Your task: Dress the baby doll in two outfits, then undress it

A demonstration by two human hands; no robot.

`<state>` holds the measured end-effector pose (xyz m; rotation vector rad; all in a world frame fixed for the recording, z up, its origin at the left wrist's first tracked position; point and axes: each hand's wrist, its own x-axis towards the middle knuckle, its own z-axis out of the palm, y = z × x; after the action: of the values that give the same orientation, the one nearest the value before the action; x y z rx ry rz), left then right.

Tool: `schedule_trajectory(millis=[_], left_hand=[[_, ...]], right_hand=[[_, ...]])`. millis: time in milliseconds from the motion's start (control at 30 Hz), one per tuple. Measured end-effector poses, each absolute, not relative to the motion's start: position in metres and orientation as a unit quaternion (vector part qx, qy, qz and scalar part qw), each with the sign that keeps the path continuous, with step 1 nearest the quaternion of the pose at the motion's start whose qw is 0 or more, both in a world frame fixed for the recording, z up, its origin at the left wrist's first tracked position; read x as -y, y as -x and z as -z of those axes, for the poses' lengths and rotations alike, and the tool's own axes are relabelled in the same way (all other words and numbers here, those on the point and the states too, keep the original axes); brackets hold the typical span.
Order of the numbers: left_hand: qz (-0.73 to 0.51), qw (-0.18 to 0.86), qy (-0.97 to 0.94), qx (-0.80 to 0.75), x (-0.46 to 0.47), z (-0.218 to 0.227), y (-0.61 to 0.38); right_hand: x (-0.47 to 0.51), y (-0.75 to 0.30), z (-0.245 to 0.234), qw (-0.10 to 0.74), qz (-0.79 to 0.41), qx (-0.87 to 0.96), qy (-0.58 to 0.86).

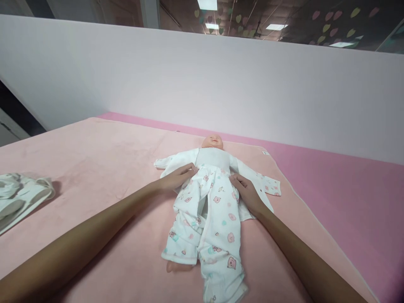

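A baby doll [212, 142] lies on its back, head away from me, on a pink blanket. It wears white baby pants [221, 210] printed with small pink animals, and a white long-sleeved top [213, 157] that lies spread open at the sides. My left hand [179, 176] grips the pants' waistband at the left hip, fingers closed on the cloth. At the opposite hip my right hand [246, 189] pinches the same waistband. One bare foot [179, 267] shows below the left pant leg; the other foot is hidden in the cloth.
The pink blanket [104, 168] covers much of a brighter pink surface [353, 202]. A white object with fabric pieces [25, 195] lies at the left edge. Behind the doll stands a low white wall [202, 84], with heart-decorated glass above it.
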<state>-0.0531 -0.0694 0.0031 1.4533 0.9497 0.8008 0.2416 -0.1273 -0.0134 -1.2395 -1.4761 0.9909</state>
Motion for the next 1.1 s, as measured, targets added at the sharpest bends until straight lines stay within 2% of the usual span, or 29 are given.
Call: schedule_trajectory(millis=[133,300,500,633,767,867,967,1100], left_hand=[[-0.356,0.614,-0.601,-0.368,0.063,-0.007,0.059],[-0.423,0.563,-0.609,-0.366,0.057,-0.001,0.043],[-0.452,0.598,-0.536,-0.388,0.045,0.008,0.017],[-0.419,0.599,-0.55,-0.404,0.047,0.003,0.018],[-0.386,0.502,-0.665,-0.397,0.049,-0.02,0.021],[-0.36,0.41,-0.751,-0.371,0.047,-0.039,0.018],[-0.353,0.408,-0.747,-0.389,0.04,-0.044,0.011],[-0.387,0.47,-0.646,-0.46,0.028,-0.028,0.003]], right_hand=[[0.125,-0.241,0.014,0.538,-0.455,0.523,0.479],[0.111,-0.233,0.012,0.568,-0.465,0.492,0.469],[0.082,-0.223,0.006,0.521,-0.455,0.533,0.488],[0.083,-0.228,-0.002,0.468,-0.443,0.555,0.526],[0.091,-0.232,-0.023,0.393,-0.303,0.659,0.565],[0.087,-0.228,-0.038,0.378,-0.23,0.71,0.547],[0.074,-0.221,-0.04,0.404,-0.257,0.688,0.545],[0.059,-0.216,-0.026,0.474,-0.374,0.568,0.559]])
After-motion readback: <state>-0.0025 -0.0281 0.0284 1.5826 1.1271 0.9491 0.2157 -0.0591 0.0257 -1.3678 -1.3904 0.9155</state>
